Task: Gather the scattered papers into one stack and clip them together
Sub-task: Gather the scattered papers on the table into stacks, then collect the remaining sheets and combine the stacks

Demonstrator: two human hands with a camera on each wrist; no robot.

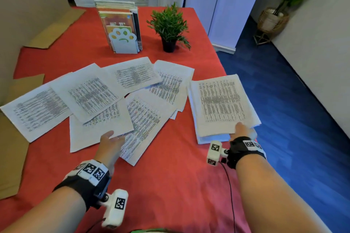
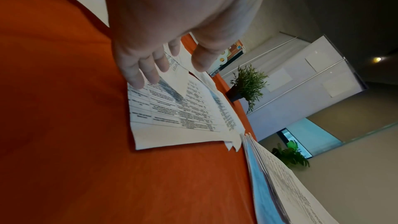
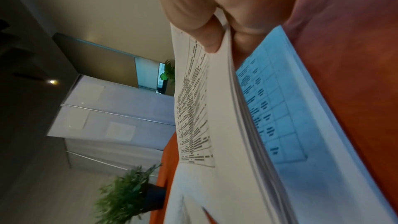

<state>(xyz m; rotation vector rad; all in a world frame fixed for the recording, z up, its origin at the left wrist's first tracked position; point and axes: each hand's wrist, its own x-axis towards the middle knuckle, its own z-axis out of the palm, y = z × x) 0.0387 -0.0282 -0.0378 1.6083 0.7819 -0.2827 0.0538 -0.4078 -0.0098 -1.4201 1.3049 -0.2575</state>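
Several printed sheets (image 1: 91, 98) lie fanned and overlapping across the red tablecloth (image 1: 170, 176). At the right, a gathered stack of papers (image 1: 221, 104) is lifted at its near edge above a bottom sheet (image 3: 286, 108) that lies flat. My right hand (image 1: 241, 130) pinches that near edge, thumb on top (image 3: 204, 35). My left hand (image 1: 111, 141) reaches with straight fingers (image 2: 142, 72) over the nearest loose sheets (image 2: 172, 117), fingertips at the paper's edge, holding nothing. No clip is visible.
A paw-shaped bookend with books (image 1: 123, 32) and a small potted plant (image 1: 169, 26) stand behind the papers. Cardboard pieces (image 1: 55, 28) lie along the left side. The table's right edge drops to a blue floor (image 1: 284, 100) just beside the stack.
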